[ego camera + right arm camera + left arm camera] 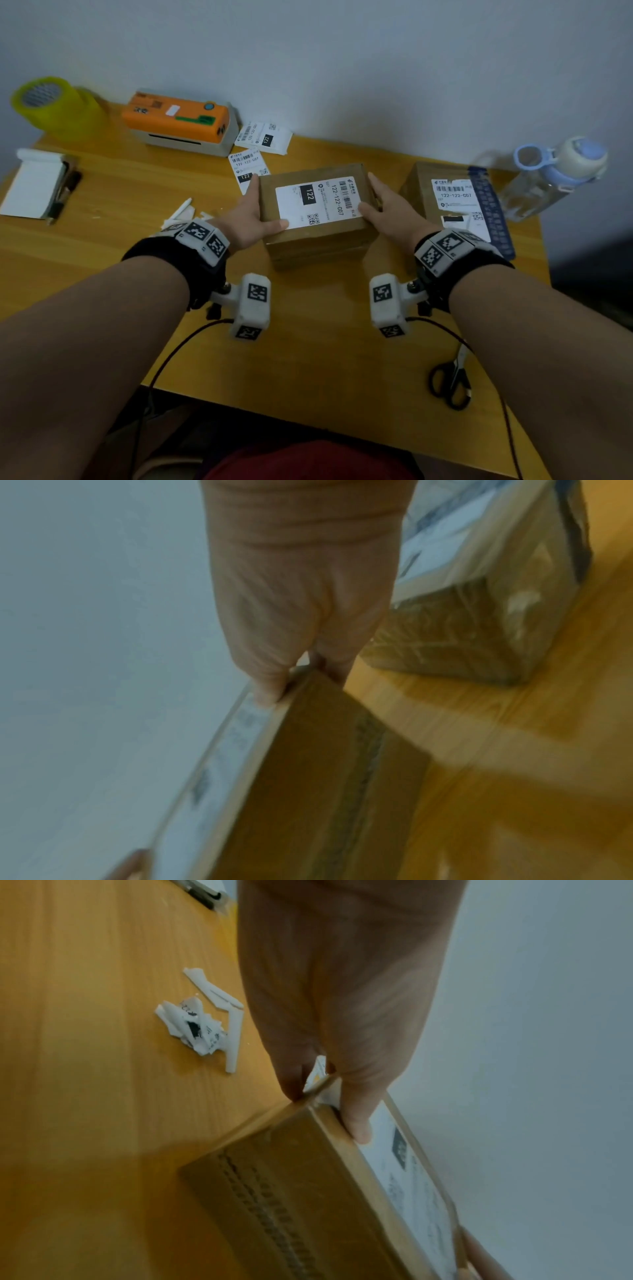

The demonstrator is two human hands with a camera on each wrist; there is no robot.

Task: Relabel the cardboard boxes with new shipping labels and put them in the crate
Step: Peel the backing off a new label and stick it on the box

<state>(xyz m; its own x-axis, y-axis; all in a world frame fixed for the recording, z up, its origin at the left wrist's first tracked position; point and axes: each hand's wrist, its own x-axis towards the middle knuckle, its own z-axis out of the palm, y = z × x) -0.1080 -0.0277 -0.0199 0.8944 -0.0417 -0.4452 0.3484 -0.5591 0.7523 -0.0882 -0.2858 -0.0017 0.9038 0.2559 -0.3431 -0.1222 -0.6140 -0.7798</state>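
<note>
Head: a box (318, 219) is gripped on the table (308, 342) by the left hand (251, 214) and right hand (390, 209), thumbs laid on its label (317, 202). A second box (445, 198) is seen just right.
Left wrist: the box edge is clamped between thumb and fingers (358, 1118); scraps (202, 1026) are seen nearby.
Right wrist: the box corner is pinched likewise.

Black wristbands (178, 260), white tag-marked camera modules (252, 305)
</note>
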